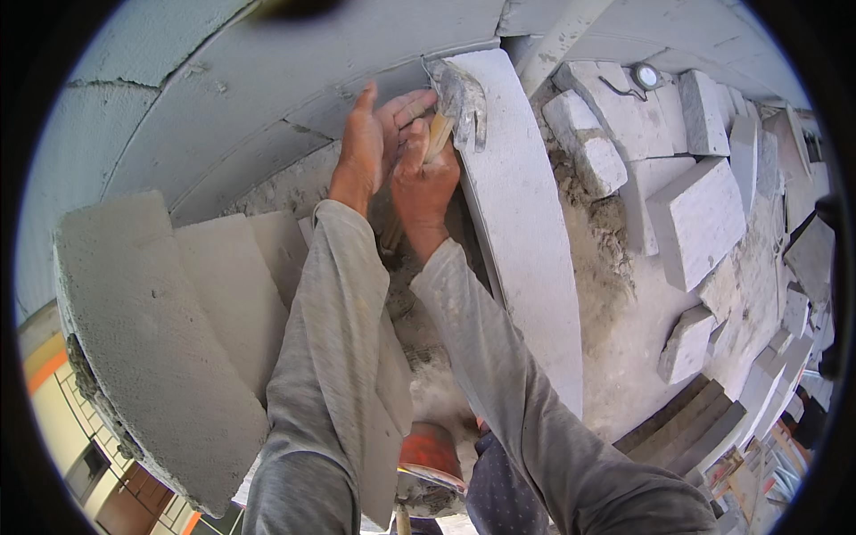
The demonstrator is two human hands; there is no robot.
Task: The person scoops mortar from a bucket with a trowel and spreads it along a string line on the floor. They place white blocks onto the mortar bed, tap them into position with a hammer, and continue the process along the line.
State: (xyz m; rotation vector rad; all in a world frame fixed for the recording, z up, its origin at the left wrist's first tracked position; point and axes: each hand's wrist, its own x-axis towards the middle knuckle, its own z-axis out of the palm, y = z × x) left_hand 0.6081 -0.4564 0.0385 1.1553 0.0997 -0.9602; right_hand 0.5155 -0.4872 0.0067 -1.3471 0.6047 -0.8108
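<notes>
My right hand (423,183) is closed around the pale wooden handle of a tool (457,100). Its grey metal head is crusted with mortar and lies against the top end of a long white block (526,232); its exact kind is unclear. Beside it, my left hand (364,147) is open, thumb raised and fingers stretched toward the tool's head. The fingertips reach close to the wall (294,80) and the block's end. I cannot tell whether they touch the tool. Between my forearms runs a dusty, mortar-strewn gap.
Grey-white blocks (160,330) stand stacked on the left. An orange-red bucket (430,453) sits low between my arms. On the right lie several loose blocks (698,223) and broken pieces. A round gauge-like object (645,77) rests on a block near a slanting pole (562,45).
</notes>
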